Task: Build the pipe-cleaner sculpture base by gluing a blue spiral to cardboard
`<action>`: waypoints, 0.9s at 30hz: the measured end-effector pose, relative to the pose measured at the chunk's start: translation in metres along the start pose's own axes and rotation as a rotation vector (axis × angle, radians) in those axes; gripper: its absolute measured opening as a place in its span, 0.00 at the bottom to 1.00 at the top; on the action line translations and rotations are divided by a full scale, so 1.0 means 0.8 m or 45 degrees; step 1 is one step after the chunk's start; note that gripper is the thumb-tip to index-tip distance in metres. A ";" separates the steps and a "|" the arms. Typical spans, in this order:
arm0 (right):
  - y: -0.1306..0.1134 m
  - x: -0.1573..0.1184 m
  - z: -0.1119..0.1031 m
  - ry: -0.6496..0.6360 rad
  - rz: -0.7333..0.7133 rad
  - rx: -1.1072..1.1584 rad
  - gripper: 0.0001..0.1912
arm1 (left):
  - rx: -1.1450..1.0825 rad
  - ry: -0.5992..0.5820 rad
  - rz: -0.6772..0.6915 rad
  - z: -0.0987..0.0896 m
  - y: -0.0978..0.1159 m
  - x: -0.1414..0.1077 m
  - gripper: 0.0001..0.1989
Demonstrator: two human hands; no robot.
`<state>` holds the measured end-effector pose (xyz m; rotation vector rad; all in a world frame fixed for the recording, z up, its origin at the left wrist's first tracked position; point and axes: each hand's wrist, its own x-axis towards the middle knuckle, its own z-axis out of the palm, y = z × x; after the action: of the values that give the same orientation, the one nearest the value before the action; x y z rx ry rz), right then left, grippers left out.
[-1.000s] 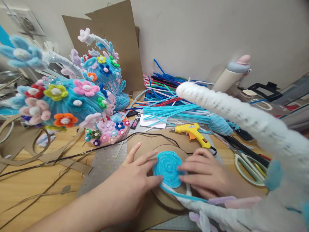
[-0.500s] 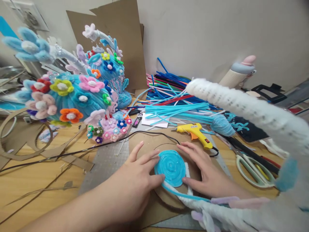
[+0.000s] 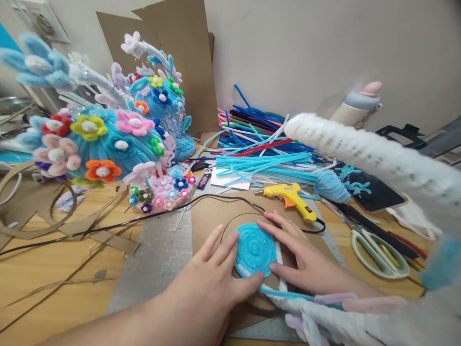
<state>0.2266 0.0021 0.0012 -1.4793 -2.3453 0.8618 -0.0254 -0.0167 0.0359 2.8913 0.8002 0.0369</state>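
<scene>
A flat round coil of blue pipe cleaner (image 3: 256, 247) lies on a brown cardboard disc, with a white strip along part of its edge. My left hand (image 3: 216, 269) rests over the coil's left side, fingers spread and thumb pressing its lower edge. On the opposite side, the fingertips and thumb of my right hand (image 3: 302, 254) touch the rim, its fingers stretched apart. A blue strand (image 3: 284, 293) runs off the coil's lower edge to the right. In front of the lower right passes a white fuzzy pipe-cleaner stem (image 3: 360, 149), blurred and close to the camera.
Behind my hands lies a yellow glue gun (image 3: 290, 197), its black cord (image 3: 173, 207) crossing leftward. Scissors (image 3: 378, 254) lie right. Pipe cleaners (image 3: 262, 163) heap against the wall. Flower-covered blue models (image 3: 115, 144) stand left, beside cut cardboard rings (image 3: 36, 226).
My left thumb has slid right along the coil's lower edge. The coil has turned or shifted slightly, showing more white at its lower left. My right hand stays nearly in place.
</scene>
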 end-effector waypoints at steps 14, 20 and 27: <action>0.000 0.000 0.005 0.073 0.003 -0.106 0.34 | -0.012 0.028 -0.071 0.017 0.012 0.005 0.30; 0.007 -0.005 -0.015 0.285 -0.439 -0.311 0.24 | -0.059 -0.010 -0.077 0.011 0.012 0.007 0.32; -0.002 -0.002 -0.040 0.124 -0.798 -0.405 0.13 | -0.100 -0.012 -0.083 0.009 0.012 0.006 0.30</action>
<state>0.2421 0.0114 0.0277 -0.7444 -2.7050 0.2593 -0.0157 -0.0234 0.0299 2.7886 0.8704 0.0465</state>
